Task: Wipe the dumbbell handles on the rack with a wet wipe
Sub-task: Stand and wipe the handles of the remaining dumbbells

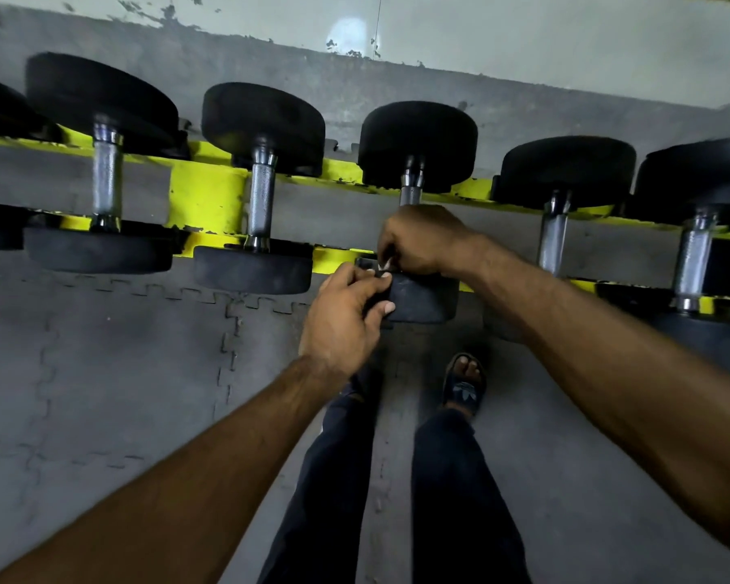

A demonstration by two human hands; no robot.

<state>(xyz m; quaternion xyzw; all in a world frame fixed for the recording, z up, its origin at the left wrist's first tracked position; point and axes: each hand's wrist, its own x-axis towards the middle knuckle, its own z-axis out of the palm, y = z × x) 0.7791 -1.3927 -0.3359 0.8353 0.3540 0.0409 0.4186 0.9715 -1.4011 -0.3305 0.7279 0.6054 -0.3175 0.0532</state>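
Several black dumbbells with knurled steel handles lie across a yellow rack. Both hands meet over the middle dumbbell; only a short stub of its handle shows above my right hand. My left hand is closed around a small dark pack, held just in front of that dumbbell's near head. My right hand pinches a bit of white wet wipe at the top of the pack. Most of the wipe is hidden by my fingers.
Neighbouring handles stand bare to the left and to the right. Grey interlocking floor mats lie below the rack, and a grey wall rises behind it. My legs and a sandalled foot stand close to the rack.
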